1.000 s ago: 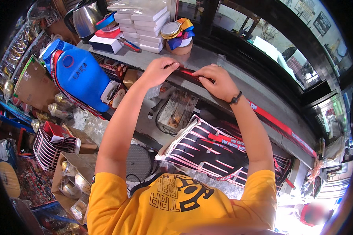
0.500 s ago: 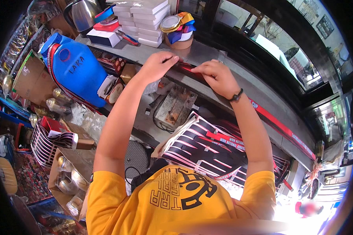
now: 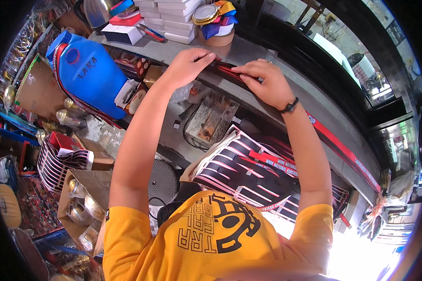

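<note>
**Red ribbon strip held flat on the bench edge by both hands**

Red ribbon strip (image 3: 342, 147), long, narrow and dark-edged, runs along the front edge of the grey metal bench (image 3: 183, 51), from between the two hands away to the person's right.

Nearest the camera: the person's yellow printed T-shirt (image 3: 211, 239), with both bare forearms reaching forward and up from it. Just beyond the shirt, below the bench edge, lies a stack of black sheets with pink and white stripes (image 3: 248, 173); more red ribbons rest across it. To its left stands a worn wooden block with metal fittings (image 3: 211, 119).

Left hand (image 3: 187, 65): palm down, fingers curled over the strip's end at the bench edge, pressing on it. Right hand (image 3: 262, 82): palm down, fingers extended and laid flat on the strip, just beside the left hand; a black band sits on the wrist. Neither hand is closed into a fist; whether the thumbs pinch the strip from below cannot be told.

Further left, a large blue plastic canister (image 3: 86, 75) leans beside the bench. At the far side of the bench stand a stack of white flat boxes (image 3: 176, 18) and a round container topped with coloured ribbons (image 3: 215, 21).
</note>
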A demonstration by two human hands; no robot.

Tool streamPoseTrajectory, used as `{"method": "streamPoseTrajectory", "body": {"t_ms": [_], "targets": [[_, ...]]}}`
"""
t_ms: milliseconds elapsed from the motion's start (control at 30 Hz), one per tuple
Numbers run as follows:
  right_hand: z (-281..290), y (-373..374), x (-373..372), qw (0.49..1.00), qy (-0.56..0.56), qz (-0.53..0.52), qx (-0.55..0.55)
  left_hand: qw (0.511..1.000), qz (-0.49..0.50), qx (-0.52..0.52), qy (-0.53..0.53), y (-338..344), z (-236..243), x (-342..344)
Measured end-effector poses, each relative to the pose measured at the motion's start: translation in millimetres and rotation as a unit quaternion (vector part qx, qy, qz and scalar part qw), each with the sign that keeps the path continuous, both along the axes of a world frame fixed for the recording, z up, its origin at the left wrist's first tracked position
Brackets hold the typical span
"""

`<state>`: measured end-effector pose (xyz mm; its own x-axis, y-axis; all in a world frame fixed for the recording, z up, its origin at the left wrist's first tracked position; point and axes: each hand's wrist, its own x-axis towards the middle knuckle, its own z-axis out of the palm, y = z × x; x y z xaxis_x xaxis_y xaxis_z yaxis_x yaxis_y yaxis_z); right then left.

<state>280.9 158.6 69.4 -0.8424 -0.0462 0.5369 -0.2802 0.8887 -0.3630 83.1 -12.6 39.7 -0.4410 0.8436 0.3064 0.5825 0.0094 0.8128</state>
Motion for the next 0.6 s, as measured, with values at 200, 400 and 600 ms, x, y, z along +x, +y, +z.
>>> {"method": "streamPoseTrajectory", "body": {"t_ms": [200,400,600], "targets": [[-0.9,1.7,-0.1,1.0,0.001,0.01,0.012,0.999,-0.019,0.036,0.008,2.5,-4.0,-1.9],[-1.3,1.0,-0.3,1.0,-0.007,0.003,-0.005,1.0,-0.022,0.016,-0.007,1.4,-3.7,-2.9],[-0.8,-0.8,0.2,0.999,-0.023,-0.015,-0.036,0.999,-0.017,-0.011,0.025,0.6,-3.2,-6.3]]}}
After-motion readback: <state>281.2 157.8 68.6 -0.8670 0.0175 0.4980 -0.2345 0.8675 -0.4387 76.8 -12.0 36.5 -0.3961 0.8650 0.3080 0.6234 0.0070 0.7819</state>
